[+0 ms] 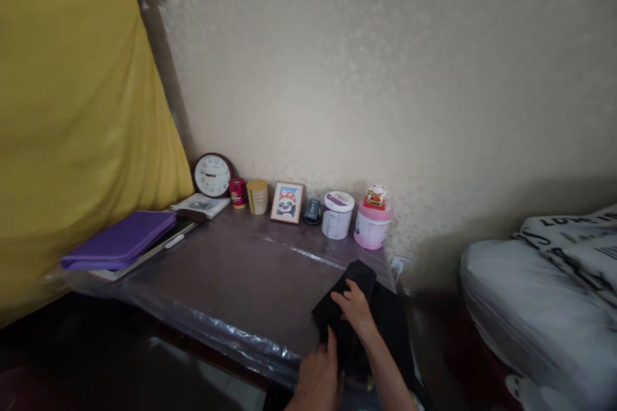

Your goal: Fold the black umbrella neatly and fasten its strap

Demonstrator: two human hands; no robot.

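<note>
Black cloth (388, 318): on plastic-covered table (241, 276).
Left hand (319, 369): index extended; grip indiscernible.
Right hand (355, 306): fingers parted, against cloth.

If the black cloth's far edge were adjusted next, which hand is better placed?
Probably the right hand: it is at the black cloth, farther forward and nearer that edge, while the left hand sits farther back.

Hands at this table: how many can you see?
2. The left hand is at the near left edge of the black cloth; the right hand is over the cloth, farther right. No others show.
</note>
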